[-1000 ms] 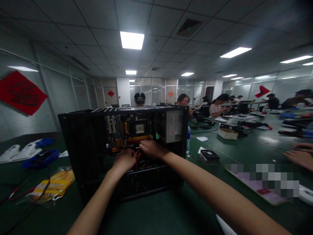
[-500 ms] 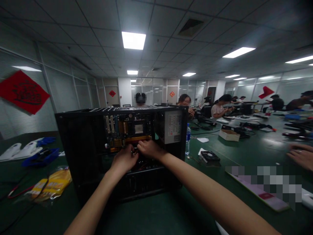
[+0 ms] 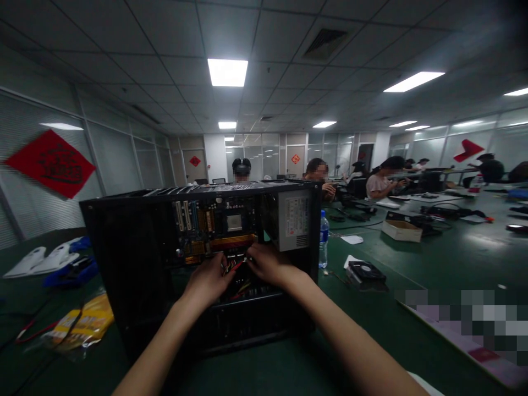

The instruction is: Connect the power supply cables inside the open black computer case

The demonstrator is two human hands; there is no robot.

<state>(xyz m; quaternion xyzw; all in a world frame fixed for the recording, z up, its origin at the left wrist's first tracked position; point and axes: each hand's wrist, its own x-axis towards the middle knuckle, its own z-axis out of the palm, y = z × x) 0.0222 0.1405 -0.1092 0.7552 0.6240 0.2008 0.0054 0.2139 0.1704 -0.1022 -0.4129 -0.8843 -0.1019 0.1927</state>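
The left hand [image 3: 208,279] and the right hand [image 3: 269,265] both reach inside the big black metal computer box [image 3: 198,264] lying open on the dark green counter [image 3: 433,258]. Their fingers pinch a small bunch of red and yellow wires [image 3: 236,268] between them, the left hand at 9 o'clock of the wires and the right hand at 3 o'clock. The fingers curl closed on the wires, but the very tips are hard to see in the dark.

To do this well, I think the hands should pull gently and straight, hold the plug and not the thin wires, and stay off the sharp metal edges.

The box is dark, with its side off. Inside, at 12 o'clock of the hands, sits a blue and orange circuit board [image 3: 214,223]. A grey metal power block with a white sticker [image 3: 295,220] is at 2 o'clock. A clear water bottle with a blue cap [image 3: 324,239] stands just beside the box at 3 o'clock.
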